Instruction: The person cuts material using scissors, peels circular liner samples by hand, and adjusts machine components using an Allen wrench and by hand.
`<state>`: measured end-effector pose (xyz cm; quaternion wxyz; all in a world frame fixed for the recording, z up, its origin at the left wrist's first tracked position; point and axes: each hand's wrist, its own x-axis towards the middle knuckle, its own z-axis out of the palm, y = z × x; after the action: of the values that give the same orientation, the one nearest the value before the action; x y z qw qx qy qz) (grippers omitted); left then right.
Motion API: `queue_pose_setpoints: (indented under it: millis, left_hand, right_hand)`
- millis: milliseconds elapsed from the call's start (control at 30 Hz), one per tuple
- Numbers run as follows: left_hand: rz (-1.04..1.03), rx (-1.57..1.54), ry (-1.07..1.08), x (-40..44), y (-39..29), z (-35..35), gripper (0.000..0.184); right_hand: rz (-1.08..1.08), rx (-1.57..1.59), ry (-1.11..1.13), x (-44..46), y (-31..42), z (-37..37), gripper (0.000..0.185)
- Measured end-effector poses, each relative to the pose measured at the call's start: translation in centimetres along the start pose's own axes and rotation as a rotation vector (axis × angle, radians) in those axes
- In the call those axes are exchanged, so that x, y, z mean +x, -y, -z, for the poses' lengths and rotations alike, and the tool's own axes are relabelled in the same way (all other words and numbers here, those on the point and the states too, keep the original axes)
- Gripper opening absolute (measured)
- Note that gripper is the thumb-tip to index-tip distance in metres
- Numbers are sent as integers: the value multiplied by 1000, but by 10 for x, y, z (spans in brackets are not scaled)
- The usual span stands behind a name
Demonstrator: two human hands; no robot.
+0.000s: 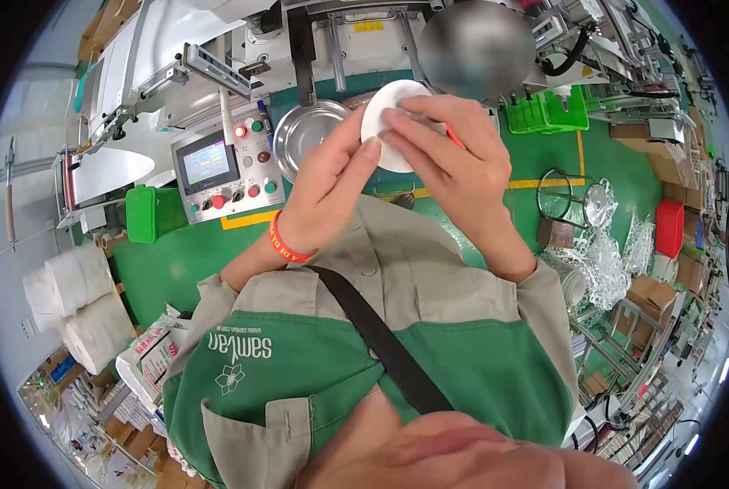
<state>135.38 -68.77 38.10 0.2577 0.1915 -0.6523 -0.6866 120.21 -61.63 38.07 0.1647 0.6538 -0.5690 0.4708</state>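
Observation:
A white, flat round disc is held up in front of my chest, tilted toward me. My left hand, with a red band on the wrist, pinches the disc's left edge between thumb and fingers. On the other side, the fingertips of my right hand rest on the face of the disc. A slim red-orange object sticks out between the fingers and palm of that hand; its kind is hidden. Below the disc and to its left is a round shiny metal pan.
A control panel with a screen and coloured buttons stands at left. Machine rails lie ahead. A green crate is at right, near a metal-ring stand and clear plastic wrap. White rolls stand at far left.

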Motion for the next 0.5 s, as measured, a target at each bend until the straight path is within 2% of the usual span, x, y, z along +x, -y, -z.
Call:
queue_pose_setpoints:
  millis: [33, 133, 267, 333, 433, 500]
  left_hand:
    - [-48, 49, -10, 1, -1, -2, 40]
    - [-8, 146, 20, -2, -6, 3, 41]
    - [5, 178, -1, -3, -11, 6, 43]
    - [-68, 206, -25, -2, -9, 5, 44]
    - [-31, 229, -17, -4, -12, 9, 45]
    - [-23, 259, -49, -4, -13, 11, 45]
  right_hand:
    - [-20, 45, -3, -1, 0, -1, 23]
    - [-10, 92, -4, 2, -1, -2, 24]
    - [8, 169, -5, 4, -2, -3, 24]
    - [-13, 193, 7, 4, -2, -5, 24]
    - [-27, 210, -2, 3, 0, -12, 24]
    - [36, 194, 24, 5, -2, -16, 25]
